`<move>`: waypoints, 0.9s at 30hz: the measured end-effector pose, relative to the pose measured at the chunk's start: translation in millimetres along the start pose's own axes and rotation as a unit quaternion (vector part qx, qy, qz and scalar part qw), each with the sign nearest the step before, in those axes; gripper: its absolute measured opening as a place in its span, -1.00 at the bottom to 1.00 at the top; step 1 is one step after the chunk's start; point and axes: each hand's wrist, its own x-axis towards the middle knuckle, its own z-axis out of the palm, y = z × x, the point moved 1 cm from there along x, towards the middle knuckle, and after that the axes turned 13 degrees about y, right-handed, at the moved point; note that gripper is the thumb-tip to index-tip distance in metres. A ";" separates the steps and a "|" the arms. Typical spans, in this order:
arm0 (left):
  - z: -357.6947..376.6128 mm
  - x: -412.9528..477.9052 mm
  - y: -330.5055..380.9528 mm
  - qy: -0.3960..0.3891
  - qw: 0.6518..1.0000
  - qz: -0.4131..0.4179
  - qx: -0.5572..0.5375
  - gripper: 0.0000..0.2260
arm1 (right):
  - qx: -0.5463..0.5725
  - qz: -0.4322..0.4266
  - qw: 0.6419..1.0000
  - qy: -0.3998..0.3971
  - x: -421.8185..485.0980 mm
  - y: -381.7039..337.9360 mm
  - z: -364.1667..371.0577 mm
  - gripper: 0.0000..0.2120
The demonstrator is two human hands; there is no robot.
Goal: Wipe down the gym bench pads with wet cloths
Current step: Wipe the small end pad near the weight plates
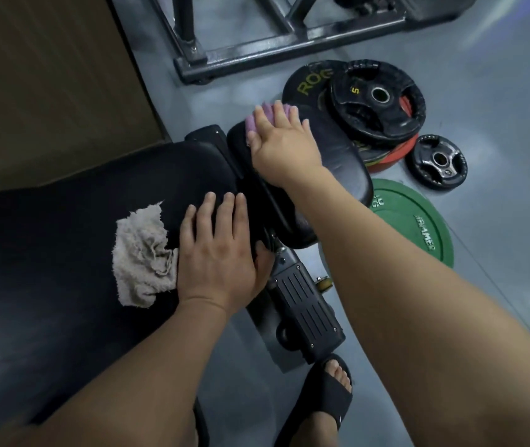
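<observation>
Underfoot, a grey floor (pixel 499 91) runs past a brown wall panel (pixel 47 75) and a dark metal rack frame (pixel 257 53). Black weight plates (pixel 376 98), a green plate (pixel 418 221) and a small black plate (pixel 439 159) lie on it beside the bench. The left hand (pixel 218 250) lies flat on the long black back pad (pixel 47 253), fingers straight and pressed together, thumb over the pad's edge. A crumpled beige cloth (pixel 141 256) sits on that pad, touching the hand's outer edge. The right hand (pixel 284 140), fingers spread, presses a purple cloth (pixel 263 119) onto the far end of the smaller seat pad (pixel 337 156). One sandalled foot (pixel 331 391) stands by the bench base (pixel 305 308).
</observation>
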 end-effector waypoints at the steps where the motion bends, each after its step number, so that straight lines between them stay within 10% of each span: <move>1: 0.1 -0.2 0.0 0.001 1.000 0.000 0.000 -0.35 | 0.000 -0.022 1.000 -0.004 3.1 -5.2 0.1 -0.46; 18: -10.8 -0.3 3.8 -0.047 0.998 -0.029 -0.026 -0.34 | 0.036 0.009 0.999 0.028 -165.7 55.0 -36.6 -0.54; 27: -87.4 -0.6 -10.8 -0.202 0.951 -0.116 -0.204 -0.73 | 0.296 0.248 0.921 0.048 -228.9 4.2 -107.6 -0.78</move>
